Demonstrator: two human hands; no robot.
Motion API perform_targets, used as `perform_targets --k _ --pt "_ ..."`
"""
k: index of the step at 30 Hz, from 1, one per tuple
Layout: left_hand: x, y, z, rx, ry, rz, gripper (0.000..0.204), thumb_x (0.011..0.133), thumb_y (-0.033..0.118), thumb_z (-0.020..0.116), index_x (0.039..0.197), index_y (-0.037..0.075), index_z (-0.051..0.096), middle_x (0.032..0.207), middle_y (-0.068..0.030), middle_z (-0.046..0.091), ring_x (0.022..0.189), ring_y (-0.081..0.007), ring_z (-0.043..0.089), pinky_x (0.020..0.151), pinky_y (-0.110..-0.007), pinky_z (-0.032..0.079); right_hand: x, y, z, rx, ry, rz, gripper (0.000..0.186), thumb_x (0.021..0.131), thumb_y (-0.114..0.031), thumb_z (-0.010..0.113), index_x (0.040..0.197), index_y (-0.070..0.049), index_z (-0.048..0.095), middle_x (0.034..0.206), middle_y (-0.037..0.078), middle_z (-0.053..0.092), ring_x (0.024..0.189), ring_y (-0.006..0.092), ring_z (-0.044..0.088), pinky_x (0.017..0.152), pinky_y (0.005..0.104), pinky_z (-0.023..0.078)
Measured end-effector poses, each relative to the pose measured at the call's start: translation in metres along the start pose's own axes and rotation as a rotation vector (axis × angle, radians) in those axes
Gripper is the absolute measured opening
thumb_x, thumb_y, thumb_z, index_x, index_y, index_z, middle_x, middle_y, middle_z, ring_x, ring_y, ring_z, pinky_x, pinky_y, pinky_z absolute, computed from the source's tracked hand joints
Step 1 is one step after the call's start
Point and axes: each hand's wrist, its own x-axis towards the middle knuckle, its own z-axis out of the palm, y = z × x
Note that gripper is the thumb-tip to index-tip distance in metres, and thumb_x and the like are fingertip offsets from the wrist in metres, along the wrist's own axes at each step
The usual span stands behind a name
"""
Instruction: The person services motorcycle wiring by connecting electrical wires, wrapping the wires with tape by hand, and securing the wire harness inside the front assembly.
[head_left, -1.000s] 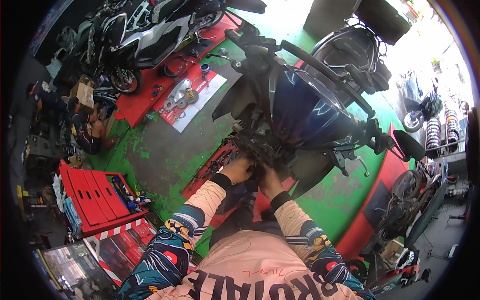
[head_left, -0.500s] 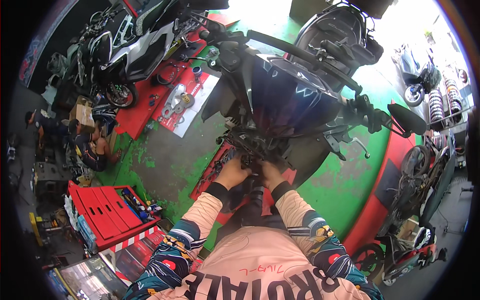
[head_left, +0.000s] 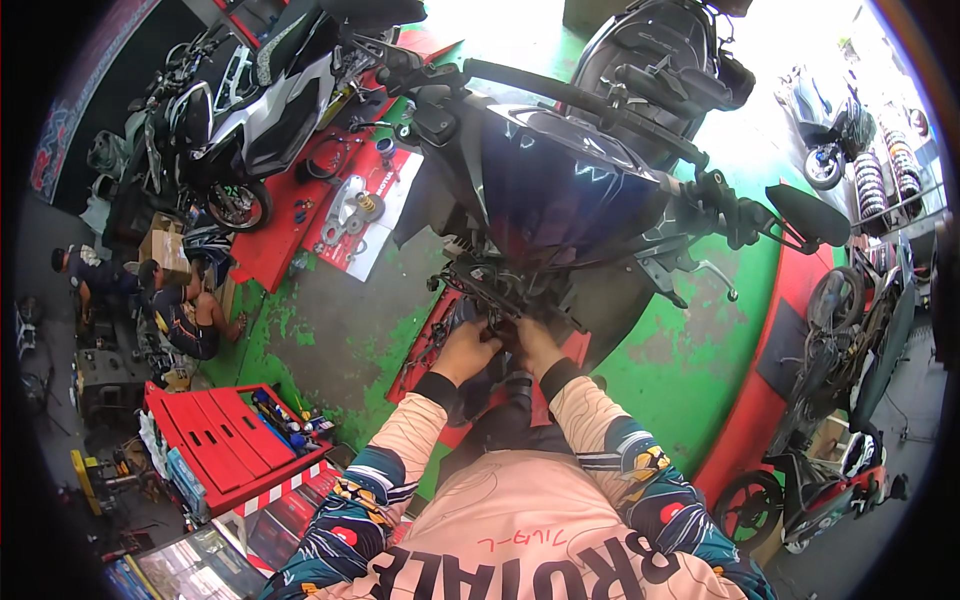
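A motorcycle with a dark blue front fairing [head_left: 565, 195] stands before me, its handlebar across the top. Below the fairing, exposed black parts and wiring [head_left: 490, 285] show at its near end. My left hand [head_left: 468, 350] is closed at these dark parts, thumb and fingers brought together. Close beside it, my right hand [head_left: 538, 345] is also closed, with its fingertips turned inward toward the left hand. What the fingers grip is dark and too small to make out.
At the left stands a red tool cart [head_left: 225, 440] with tools in its tray. Loose metal parts lie on a white-and-red mat [head_left: 365, 215]. Two people crouch at the far left, near a cardboard box [head_left: 165, 247]. Other motorcycles stand around; a mirror [head_left: 808, 214] juts out right.
The view has shifted slightly, so the motorcycle sits a little further left. My hands stay close together at the dark parts, with the fingers slightly repositioned.
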Motion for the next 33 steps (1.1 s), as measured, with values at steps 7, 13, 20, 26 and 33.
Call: perform_targets --k 7,13,20,26,33 --pt "0.001 -0.009 0.007 -0.196 0.062 -0.062 0.037 0.080 0.014 0.066 0.113 -0.002 0.060 0.088 -0.0190 0.070 0.082 -0.0288 0.068 0.075 -0.037 0.051 -0.015 -0.014 0.002 -0.098 0.118 -0.064 0.017 0.093 -0.005 0.057 0.104 0.007 0.061 0.092 0.017 0.067 0.077 0.0274 0.068 0.063 0.0371 0.055" --pt "-0.005 -0.019 0.008 -0.146 0.270 -0.136 0.042 0.082 0.013 0.067 0.118 -0.002 0.053 0.089 -0.0147 0.067 0.081 -0.0260 0.064 0.077 -0.037 0.050 -0.024 -0.009 0.016 -0.282 0.097 -0.164 0.019 0.091 -0.012 0.061 0.098 0.006 0.064 0.085 0.014 0.069 0.065 0.0198 0.067 0.056 0.0313 0.053" --pt "0.020 -0.039 0.029 0.154 0.595 0.049 0.030 0.088 0.025 0.065 0.103 -0.001 0.066 0.083 -0.0281 0.065 0.080 -0.0443 0.063 0.072 -0.047 0.049 -0.021 -0.011 0.015 -0.513 0.163 -0.284 0.018 0.088 -0.012 0.064 0.095 0.005 0.067 0.077 0.011 0.068 0.059 0.0175 0.062 0.052 0.0297 0.048" --pt "0.033 -0.060 0.028 -0.125 0.402 -0.117 0.032 0.090 0.027 0.064 0.089 -0.004 0.070 0.083 -0.0277 0.067 0.080 -0.0440 0.064 0.072 -0.045 0.048 -0.027 -0.015 0.023 -0.707 0.195 -0.330 0.020 0.089 -0.012 0.062 0.098 0.006 0.068 0.079 0.012 0.069 0.063 0.0180 0.066 0.053 0.0286 0.049" --pt "0.051 -0.066 0.036 -0.465 0.310 -0.281 0.027 0.088 0.021 0.063 0.092 -0.004 0.071 0.083 -0.0260 0.068 0.081 -0.0365 0.069 0.071 -0.041 0.049 -0.021 -0.011 0.013 -0.547 0.259 -0.287 0.019 0.087 -0.012 0.065 0.088 0.006 0.070 0.071 0.012 0.070 0.058 0.0175 0.066 0.051 0.0304 0.049"
